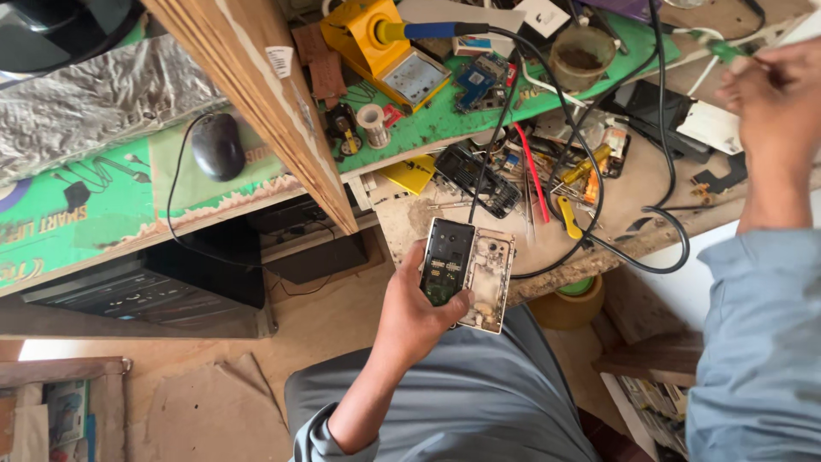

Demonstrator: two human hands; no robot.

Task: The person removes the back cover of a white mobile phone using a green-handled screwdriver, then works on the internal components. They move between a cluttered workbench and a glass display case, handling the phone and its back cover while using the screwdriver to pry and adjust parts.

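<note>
My left hand (pixel 409 312) grips an opened mobile phone: a dark circuit board part (pixel 446 261) and a pale back housing (pixel 489 278) side by side, held above my lap in front of the bench edge. My right hand (pixel 776 103) is raised at the far right over the bench, fingers pinched together near a thin green-tipped tool (pixel 714 47); whether it grips that tool is unclear. A soldering iron (pixel 428 31) with a blue and yellow handle rests in a yellow stand (pixel 376 47) at the back.
The workbench (pixel 633 201) is strewn with phone parts, a black phone frame (pixel 475 180), red and yellow tools, and black cables (pixel 658 248). A computer mouse (pixel 217 145) lies on a green mat. A wooden post (pixel 256 94) crosses the left. A solder spool (pixel 374 122) stands nearby.
</note>
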